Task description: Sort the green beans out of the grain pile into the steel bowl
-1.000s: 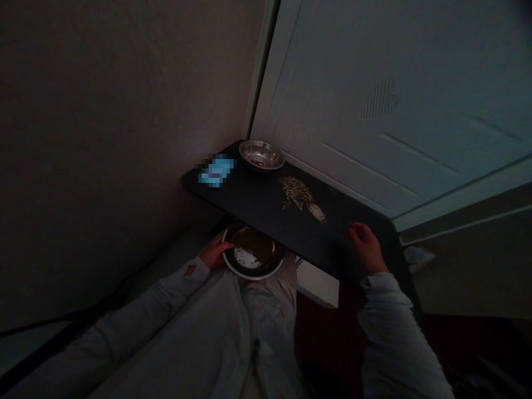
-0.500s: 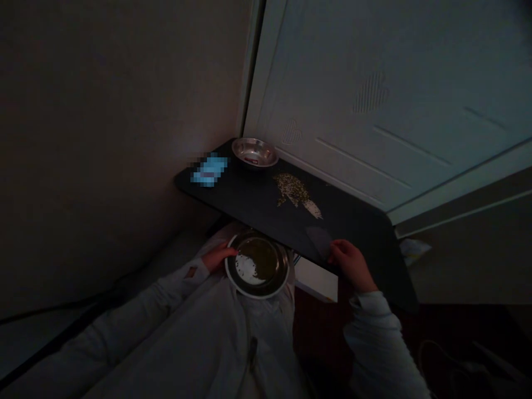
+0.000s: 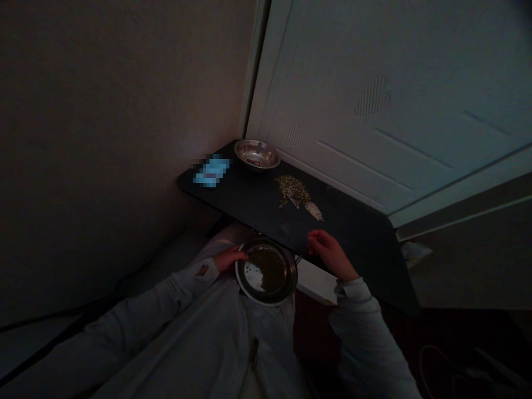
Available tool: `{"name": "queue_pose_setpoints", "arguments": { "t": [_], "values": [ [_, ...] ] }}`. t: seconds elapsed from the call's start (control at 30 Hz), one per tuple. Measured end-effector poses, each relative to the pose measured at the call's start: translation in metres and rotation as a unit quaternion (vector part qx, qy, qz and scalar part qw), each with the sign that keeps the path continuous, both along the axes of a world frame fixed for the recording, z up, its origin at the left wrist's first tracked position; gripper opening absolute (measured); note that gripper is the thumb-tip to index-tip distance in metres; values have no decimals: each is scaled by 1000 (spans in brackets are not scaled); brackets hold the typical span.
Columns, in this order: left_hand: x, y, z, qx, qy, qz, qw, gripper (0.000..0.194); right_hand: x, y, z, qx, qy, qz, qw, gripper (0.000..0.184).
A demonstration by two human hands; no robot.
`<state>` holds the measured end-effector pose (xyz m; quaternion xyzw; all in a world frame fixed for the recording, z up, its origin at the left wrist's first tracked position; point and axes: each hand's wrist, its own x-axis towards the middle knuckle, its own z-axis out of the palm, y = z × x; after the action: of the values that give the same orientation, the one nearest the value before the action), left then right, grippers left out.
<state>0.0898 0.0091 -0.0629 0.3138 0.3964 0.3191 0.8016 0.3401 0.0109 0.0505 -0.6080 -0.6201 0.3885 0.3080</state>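
My left hand [image 3: 230,259] grips the left rim of a round metal bowl [image 3: 291,280], its thumb over the edge. The bowl rests on my lap against the table's near edge. Small dark green grains and a patch of white ones lie in it. My right hand [image 3: 330,252] is at the table's front edge, fingers pinched on a thin translucent sheet [image 3: 294,230] that is hard to make out in the dim light. Beyond the sheet, a pile of mixed green and pale grains [image 3: 293,189] lies on the dark table [image 3: 357,244], with a small white heap [image 3: 314,210] at its near right end.
A second metal bowl [image 3: 256,155] stands at the table's back corner, by the door [image 3: 332,100]. A blurred, lit blue thing [image 3: 213,170] lies to its left. Below the table's front edge is a white box [image 3: 318,281]. The wall [image 3: 124,111] rises at left.
My right hand has moved left along the table's edge with the translucent sheet, closer to the bowl. The held bowl sits slightly further right in view, and its white patch looks smaller.
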Motion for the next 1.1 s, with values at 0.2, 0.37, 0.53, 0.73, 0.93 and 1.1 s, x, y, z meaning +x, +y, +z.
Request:
{"name": "queue_pose_setpoints", "arguments": {
  "t": [0.2, 0.37, 0.53, 0.73, 0.93, 1.1],
  "values": [
    [-1, -2, 1, -9, -1, 14, 1000, 41, 6, 23, -5, 68, 44, -40, 996, 19],
    [-6, -2, 7, -25, 6, 52, 998, 45, -10, 59, -11, 127, 33, -118, 984, 17],
    [-20, -5, 16, -24, 19, 83, 996, 51, -32, 94, -21, 185, -25, -195, 963, 17],
    [-43, -16, 30, 3, 65, 113, 991, 55, -45, 99, -24, 224, -78, -224, 945, 23],
    [-54, -13, 29, 41, 135, 138, 980, 59, -43, 94, -26, 237, -107, -221, 940, 26],
    [-52, -12, 36, 101, 173, 131, 971, 56, -43, 94, -26, 244, -114, -207, 941, 27]
  ]
}}
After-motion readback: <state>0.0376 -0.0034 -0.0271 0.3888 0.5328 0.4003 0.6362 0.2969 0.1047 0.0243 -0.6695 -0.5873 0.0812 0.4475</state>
